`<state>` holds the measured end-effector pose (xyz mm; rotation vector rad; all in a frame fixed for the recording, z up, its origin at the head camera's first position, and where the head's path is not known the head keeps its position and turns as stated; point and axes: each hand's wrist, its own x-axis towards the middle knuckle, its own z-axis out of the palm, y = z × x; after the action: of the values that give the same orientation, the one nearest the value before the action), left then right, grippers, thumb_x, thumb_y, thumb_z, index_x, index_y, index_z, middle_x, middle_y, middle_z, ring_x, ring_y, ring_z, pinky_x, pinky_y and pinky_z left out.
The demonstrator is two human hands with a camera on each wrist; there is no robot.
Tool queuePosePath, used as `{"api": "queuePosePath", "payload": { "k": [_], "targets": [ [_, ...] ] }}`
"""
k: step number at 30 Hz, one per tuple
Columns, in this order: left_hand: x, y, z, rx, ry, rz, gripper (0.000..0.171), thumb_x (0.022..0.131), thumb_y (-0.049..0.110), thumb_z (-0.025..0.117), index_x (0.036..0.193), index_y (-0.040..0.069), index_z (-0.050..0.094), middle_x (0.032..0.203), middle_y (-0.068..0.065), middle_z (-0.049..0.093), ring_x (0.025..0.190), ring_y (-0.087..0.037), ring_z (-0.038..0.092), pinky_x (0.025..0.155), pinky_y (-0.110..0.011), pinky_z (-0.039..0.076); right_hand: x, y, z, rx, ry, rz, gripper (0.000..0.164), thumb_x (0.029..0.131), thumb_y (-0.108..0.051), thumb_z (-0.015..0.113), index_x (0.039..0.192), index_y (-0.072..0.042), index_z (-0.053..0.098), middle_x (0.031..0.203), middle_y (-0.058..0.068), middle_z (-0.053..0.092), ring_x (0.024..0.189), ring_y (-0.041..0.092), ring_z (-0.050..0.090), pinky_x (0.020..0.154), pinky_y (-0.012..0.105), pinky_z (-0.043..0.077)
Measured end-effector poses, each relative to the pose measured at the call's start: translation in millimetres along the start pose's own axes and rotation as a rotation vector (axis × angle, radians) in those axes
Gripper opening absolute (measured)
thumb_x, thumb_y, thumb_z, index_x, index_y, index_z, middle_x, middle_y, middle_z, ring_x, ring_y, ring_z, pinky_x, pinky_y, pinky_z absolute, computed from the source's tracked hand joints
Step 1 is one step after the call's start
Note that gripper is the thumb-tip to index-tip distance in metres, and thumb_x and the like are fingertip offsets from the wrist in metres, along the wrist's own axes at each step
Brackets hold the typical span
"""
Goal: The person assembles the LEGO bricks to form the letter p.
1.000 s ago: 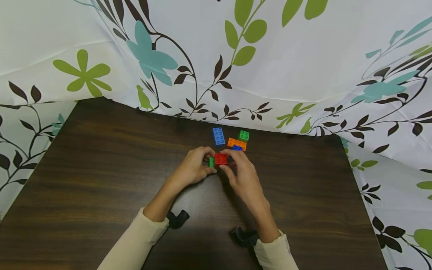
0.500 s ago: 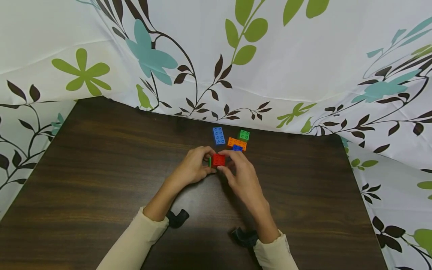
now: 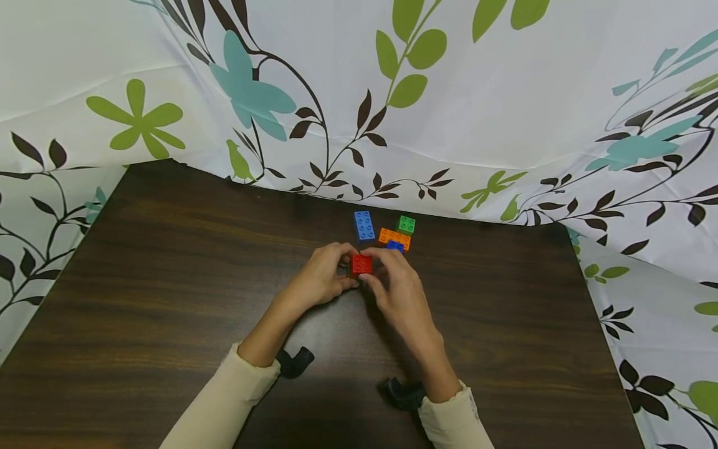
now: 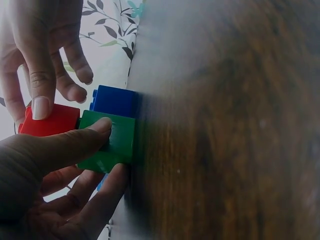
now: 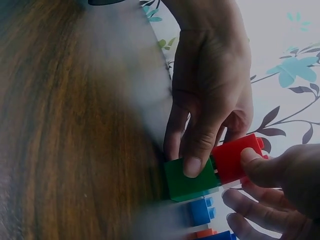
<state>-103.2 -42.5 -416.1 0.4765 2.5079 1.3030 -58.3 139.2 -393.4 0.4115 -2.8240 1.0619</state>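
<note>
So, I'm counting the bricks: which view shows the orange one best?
The head view: it shows most of the orange brick, studs included. The right wrist view catches only a sliver at its bottom edge; the left wrist view shows none.

Surface (image 3: 185, 274): dk brn, wood-grain. Twd far edge: lt blue brick (image 3: 364, 226) at L, sm. green brick (image 3: 406, 224) at R, orange brick (image 3: 387, 236) just nearer, dk blue brick (image 3: 395, 246) beside it. 2nd green brick (image 4: 119, 142), nearer, appears to rest there too.
</note>
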Motion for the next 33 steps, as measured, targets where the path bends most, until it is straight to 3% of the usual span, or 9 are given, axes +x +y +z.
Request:
{"api": "queuePosePath", "payload": {
  "k": [19, 33],
  "targets": [
    [0.7, 0.3, 1.6, 0.027, -0.006, -0.016, 0.04, 0.087, 0.005, 0.089, 0.122, 0.001, 0.071, 0.121, -0.02, 0.07, 0.117, -0.035, 0.069, 0.103, -0.05, 0.06, 6.4, 0.1, -2.5, -0.019, -0.015, -0.002, 0.034, 0.095, -0.015, 0.082, 0.127, -0.013, 0.073, 0.118, 0.011, 0.073, 0.093, 0.027, 0.074, 0.081, 0.044, 0.064],
    [0.4, -0.5, 1.7, 0.021, 0.01, -0.006, 0.038, 0.086, 0.008, 0.09, 0.119, 0.001, 0.073, 0.118, -0.019, 0.071, 0.114, -0.035, 0.07, 0.101, -0.048, 0.06, 6.2, 1.0, -3.9, -0.067, 0.013, 0.031, 0.035, 0.091, -0.021, 0.086, 0.124, -0.023, 0.076, 0.115, 0.004, 0.077, 0.089, 0.025, 0.073, 0.065, 0.039, 0.057]
  ]
}}
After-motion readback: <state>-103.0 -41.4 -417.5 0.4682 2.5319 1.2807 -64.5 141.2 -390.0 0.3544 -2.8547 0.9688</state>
